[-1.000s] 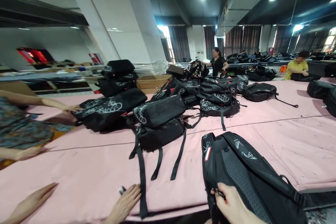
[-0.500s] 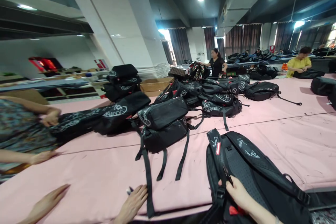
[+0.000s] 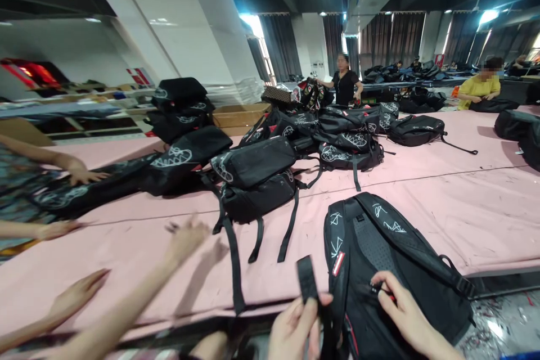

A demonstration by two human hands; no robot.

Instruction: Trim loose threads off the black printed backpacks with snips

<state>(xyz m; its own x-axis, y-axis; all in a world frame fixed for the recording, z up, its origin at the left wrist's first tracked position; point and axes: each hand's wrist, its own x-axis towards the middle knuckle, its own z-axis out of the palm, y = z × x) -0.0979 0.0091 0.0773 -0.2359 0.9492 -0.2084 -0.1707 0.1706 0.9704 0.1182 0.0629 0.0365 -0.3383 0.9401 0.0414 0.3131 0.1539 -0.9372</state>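
Note:
A black backpack (image 3: 379, 261) with white line drawings lies straps-up on the pink table edge before me. My left hand (image 3: 295, 326) pinches a black webbing strap (image 3: 307, 278), its flat end pointing up, at the backpack's left side. Over the backpack's lower part is my right hand (image 3: 399, 306), fingers curled around small black snips (image 3: 372, 289); motion blur smears their blades. A red and white label (image 3: 338, 264) shows on the left shoulder strap.
A co-worker's blurred hand (image 3: 188, 239) reaches in from the left, and another hand (image 3: 80, 292) rests on the pink table (image 3: 139, 247). Stacked black backpacks (image 3: 257, 166) lie ahead with dangling straps. Far left, a person's hand (image 3: 82, 173) touches a black bag.
My left hand has come into clear view, holding up the strap end. My right hand has shifted slightly right with the snips. A co-worker's hand lifted off the table and moved up-left.

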